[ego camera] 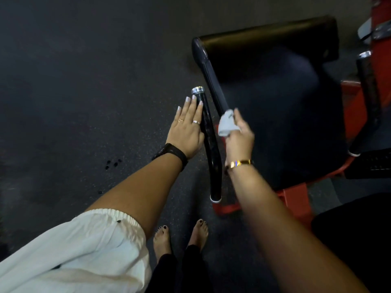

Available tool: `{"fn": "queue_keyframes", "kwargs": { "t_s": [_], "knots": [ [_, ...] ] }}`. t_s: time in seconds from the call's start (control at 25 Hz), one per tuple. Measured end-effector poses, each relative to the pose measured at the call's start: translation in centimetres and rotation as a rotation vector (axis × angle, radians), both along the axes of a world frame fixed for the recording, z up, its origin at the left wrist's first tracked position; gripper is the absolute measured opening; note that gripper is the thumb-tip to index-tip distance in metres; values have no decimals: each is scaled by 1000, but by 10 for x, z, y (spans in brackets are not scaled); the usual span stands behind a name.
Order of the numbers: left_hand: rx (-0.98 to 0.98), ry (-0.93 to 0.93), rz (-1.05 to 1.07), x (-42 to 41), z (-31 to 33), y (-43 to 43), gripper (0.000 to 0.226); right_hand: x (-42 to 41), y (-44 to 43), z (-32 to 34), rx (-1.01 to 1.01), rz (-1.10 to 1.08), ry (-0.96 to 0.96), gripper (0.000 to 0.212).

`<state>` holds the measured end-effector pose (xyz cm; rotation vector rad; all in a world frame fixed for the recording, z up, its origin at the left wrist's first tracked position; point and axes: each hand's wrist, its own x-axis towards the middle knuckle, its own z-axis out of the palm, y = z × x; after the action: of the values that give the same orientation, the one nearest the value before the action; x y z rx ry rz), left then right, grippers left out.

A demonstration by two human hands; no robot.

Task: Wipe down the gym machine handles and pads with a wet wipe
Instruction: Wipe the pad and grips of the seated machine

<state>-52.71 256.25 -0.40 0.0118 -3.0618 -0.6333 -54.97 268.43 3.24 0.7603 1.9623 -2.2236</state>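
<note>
a glossy black handle [211, 157], chrome-capped at its far end, is shown beside a red frame [294, 197]. the left hand [187, 127] is laid flat against the handle's left side, fingers straight. a crumpled white wipe [226, 124] is pinched in the curled fingers of the right hand [240, 138], just right of the handle, and is held against the left edge of the dark pad [275, 115].

Open floor [84, 92] is offered left of the near handle [208, 140]. The narrow gap between that handle and the seat pad [275, 115] is filled by the right grip [240, 138] and wipe [226, 123]. Right of the pad, passage is barred by red frame [352, 106] and far handle [369, 98].
</note>
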Motion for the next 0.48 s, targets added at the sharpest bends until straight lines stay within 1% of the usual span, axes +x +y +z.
{"fn": "queue_keyframes", "kwargs": {
  "t_s": [0.08, 0.12, 0.16, 0.2, 0.24, 0.28, 0.4, 0.48],
  "knots": [
    [153, -17, 47, -9, 0, 3, 69, -29, -11, 9, 458, 417, 58, 50],
    [214, -23, 66, -9, -3, 5, 68, -34, -17, 9, 603, 608, 87, 50],
    [259, -31, 88, -7, -6, 9, 66, -34, -20, 6, 678, 759, 111, 52],
    [286, -35, 113, -4, -10, 12, 64, -30, -22, -1, 720, 857, 135, 55],
    [302, -36, 138, -1, -14, 16, 64, -25, -22, -7, 747, 896, 144, 56],
    [318, -36, 164, 1, -17, 21, 67, -23, -22, -12, 749, 874, 146, 55],
    [340, -55, 251, 0, -18, 43, 80, -47, -27, -9, 731, 701, 131, 48],
    [330, -80, 329, -4, -17, 59, 86, -72, -38, -5, 835, 707, 187, 44]
  ]
}}
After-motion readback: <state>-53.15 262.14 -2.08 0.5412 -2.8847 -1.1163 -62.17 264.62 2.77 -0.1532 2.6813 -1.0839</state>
